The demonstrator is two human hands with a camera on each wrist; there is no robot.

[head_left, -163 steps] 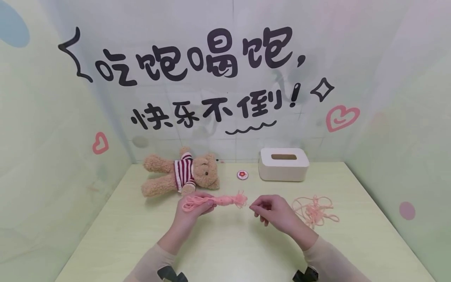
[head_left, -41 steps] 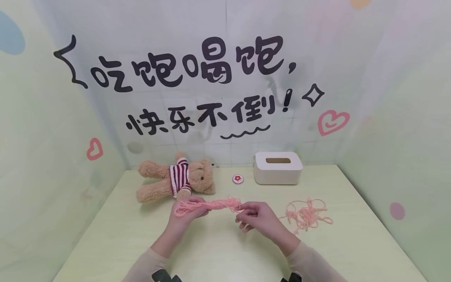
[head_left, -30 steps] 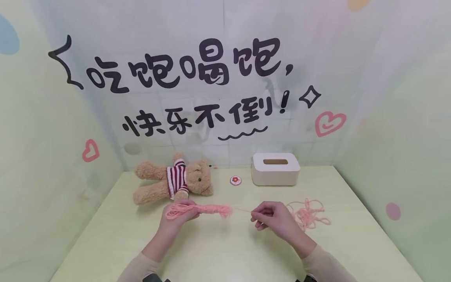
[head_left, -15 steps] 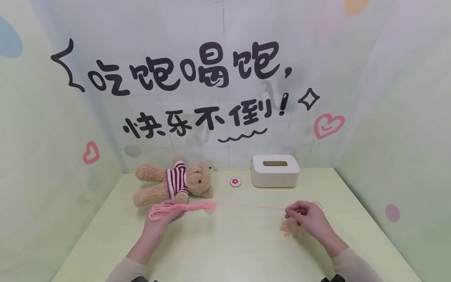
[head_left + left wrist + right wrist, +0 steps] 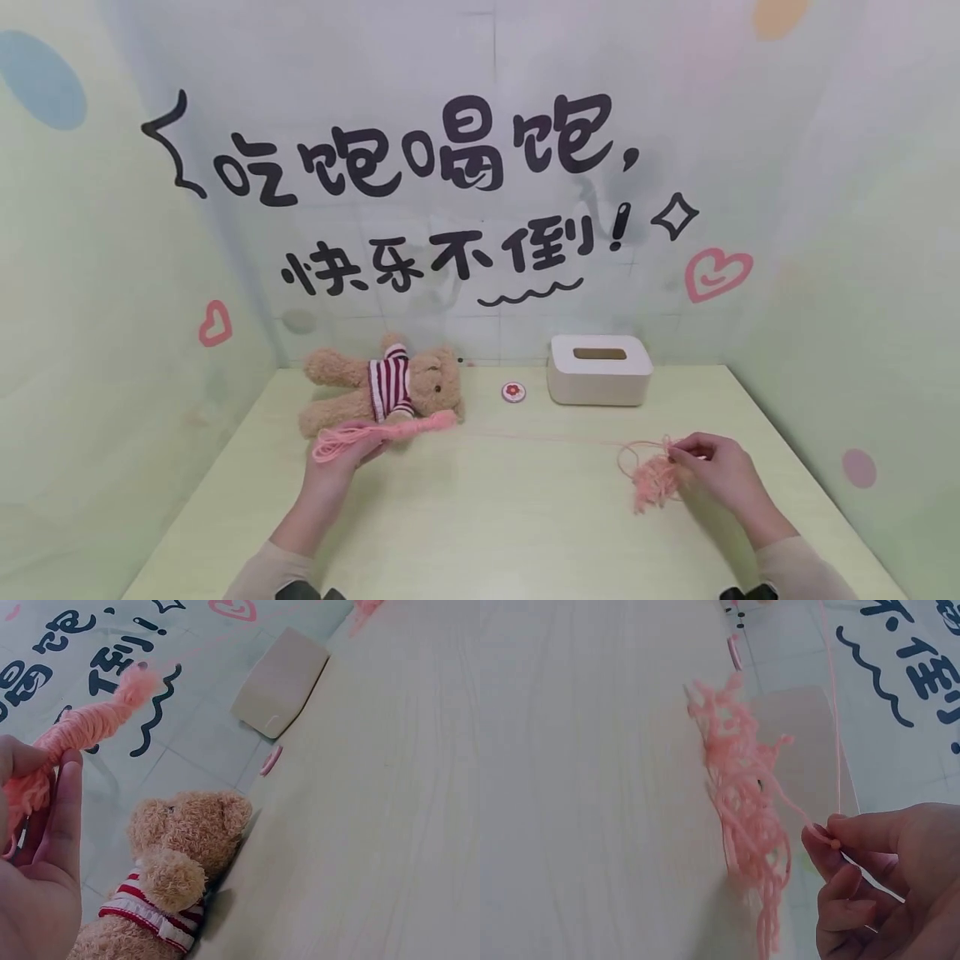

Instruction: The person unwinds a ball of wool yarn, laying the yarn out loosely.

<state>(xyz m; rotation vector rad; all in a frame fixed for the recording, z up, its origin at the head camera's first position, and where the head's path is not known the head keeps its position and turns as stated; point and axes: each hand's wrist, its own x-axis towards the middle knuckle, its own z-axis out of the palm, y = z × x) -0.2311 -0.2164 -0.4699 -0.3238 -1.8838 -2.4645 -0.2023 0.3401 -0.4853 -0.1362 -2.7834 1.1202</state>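
My left hand (image 5: 335,471) grips a looped bundle of pink yarn (image 5: 79,729) between thumb and fingers, above the table at left. Loops stick out past the palm, and the wrapped end with a fuzzy tip points right. From that tip a thin pink strand (image 5: 540,437) runs taut across to my right hand (image 5: 723,468). There the thumb and forefinger pinch the strand (image 5: 837,765). Beside those fingertips is a loose tangle of pink yarn (image 5: 742,787), one strand of it leading up to the pinch.
A teddy bear (image 5: 390,385) in a striped shirt lies on its side behind my left hand. At the back of the table (image 5: 487,517) are a round flower badge (image 5: 513,392) and a white tissue box (image 5: 600,375). A printed cloth wall stands behind.
My right hand has moved right, drawing the strand out long from the bundle's tip. The left hand has shifted left with the bundle. Earlier, the hands were close together at the bundle's end.
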